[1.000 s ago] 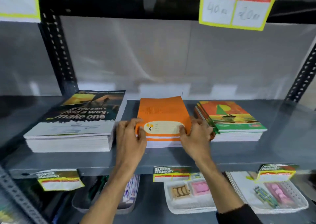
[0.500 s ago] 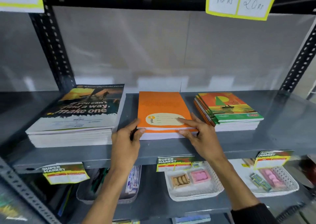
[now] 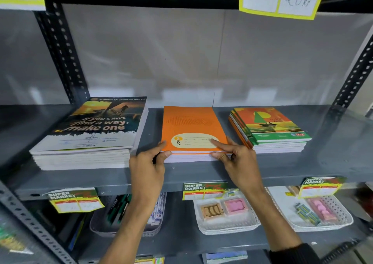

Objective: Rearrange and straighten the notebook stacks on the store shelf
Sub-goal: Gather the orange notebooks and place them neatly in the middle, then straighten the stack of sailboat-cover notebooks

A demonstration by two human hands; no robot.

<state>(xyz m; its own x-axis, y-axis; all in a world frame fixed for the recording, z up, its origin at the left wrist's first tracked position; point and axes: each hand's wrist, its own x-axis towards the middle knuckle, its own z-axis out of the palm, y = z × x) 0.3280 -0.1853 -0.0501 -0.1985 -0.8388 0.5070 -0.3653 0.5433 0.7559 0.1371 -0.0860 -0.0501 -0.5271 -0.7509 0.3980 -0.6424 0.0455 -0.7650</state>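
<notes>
From the head cam we're seeing the orange notebook stack (image 3: 192,130) sitting mid-shelf (image 3: 333,163), between the big dark-cover stack (image 3: 90,130) and the sailboat-cover stack (image 3: 270,128), touching neither. Our left hand (image 3: 148,169) is pinching its front-left corner, thumb on top. Our right hand (image 3: 238,161) is gripping the front-right corner, forefinger lying flat across the label, other fingers probably curling under, hard to tell.
</notes>
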